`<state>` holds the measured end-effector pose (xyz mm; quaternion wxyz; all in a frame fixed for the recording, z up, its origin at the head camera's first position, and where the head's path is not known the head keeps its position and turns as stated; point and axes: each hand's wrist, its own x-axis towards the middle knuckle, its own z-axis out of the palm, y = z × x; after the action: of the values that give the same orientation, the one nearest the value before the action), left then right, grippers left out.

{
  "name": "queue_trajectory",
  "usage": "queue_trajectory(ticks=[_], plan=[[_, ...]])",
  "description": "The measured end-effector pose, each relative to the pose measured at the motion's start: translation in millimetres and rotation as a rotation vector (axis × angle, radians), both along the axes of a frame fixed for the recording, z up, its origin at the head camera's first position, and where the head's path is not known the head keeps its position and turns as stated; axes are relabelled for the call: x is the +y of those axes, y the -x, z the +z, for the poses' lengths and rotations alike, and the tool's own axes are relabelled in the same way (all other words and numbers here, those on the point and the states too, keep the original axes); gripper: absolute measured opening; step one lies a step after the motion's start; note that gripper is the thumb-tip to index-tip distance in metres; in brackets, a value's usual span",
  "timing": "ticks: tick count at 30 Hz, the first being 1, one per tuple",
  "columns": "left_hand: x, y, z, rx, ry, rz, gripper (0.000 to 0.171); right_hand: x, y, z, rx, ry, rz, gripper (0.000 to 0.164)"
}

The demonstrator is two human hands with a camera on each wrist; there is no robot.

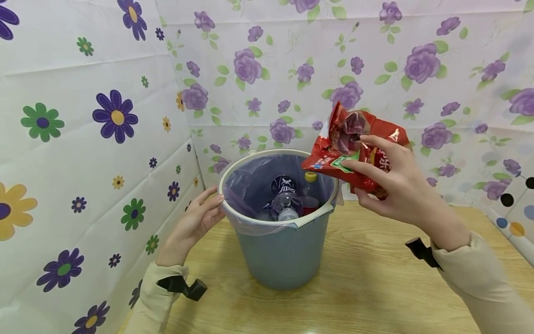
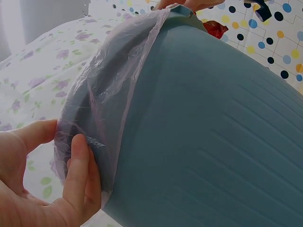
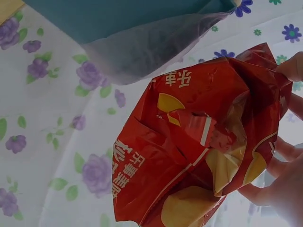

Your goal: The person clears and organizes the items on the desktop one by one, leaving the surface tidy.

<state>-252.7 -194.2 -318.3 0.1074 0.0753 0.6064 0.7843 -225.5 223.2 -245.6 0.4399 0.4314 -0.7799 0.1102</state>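
Note:
A crumpled red chip bag (image 1: 371,139) is held up by my right hand (image 1: 396,185), its lower left corner overlapping the far right rim of the bucket in the head view. Potato chips are printed on the bag (image 3: 189,151), which the fingers grip along one edge in the right wrist view. My left hand (image 1: 196,222) holds the rim of the blue-grey bucket (image 1: 283,255) at its left side. Thumb and fingers of that left hand (image 2: 71,184) pinch the rim and the clear plastic liner (image 2: 113,85) folded over it.
Inside the lined bucket lie a clear plastic bottle (image 1: 287,202) with a dark label and a bottle with a yellow cap (image 1: 310,177). The bucket stands on a wood-grain table (image 1: 375,273). Flower-patterned sheets (image 1: 258,111) rise behind and at the left.

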Motion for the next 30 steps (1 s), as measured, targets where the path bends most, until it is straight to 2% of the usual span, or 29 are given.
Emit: queue_trajectory(ticks=[9,19,23,26,30], plan=[[0,0.8,-0.3,-0.007,-0.005,-0.001,0.073,-36,-0.2,11.2,0.075,-0.16,0.093,0.042],[3,2.2,-1.5,-0.001,-0.007,-0.01,0.073,-70,4.9,18.9,0.11,-0.233,0.136,0.039],[4,3.4,-1.9,0.0,-0.005,-0.004,0.073,-82,10.4,20.7,0.059,-0.271,0.148,0.044],[5,3.6,-1.8,-0.003,0.0,0.0,0.073,-87,14.4,18.8,-0.019,-0.287,0.157,0.053],[4,2.8,-1.4,-0.007,0.007,-0.004,0.072,-83,15.6,12.6,-0.119,-0.265,0.16,0.057]])
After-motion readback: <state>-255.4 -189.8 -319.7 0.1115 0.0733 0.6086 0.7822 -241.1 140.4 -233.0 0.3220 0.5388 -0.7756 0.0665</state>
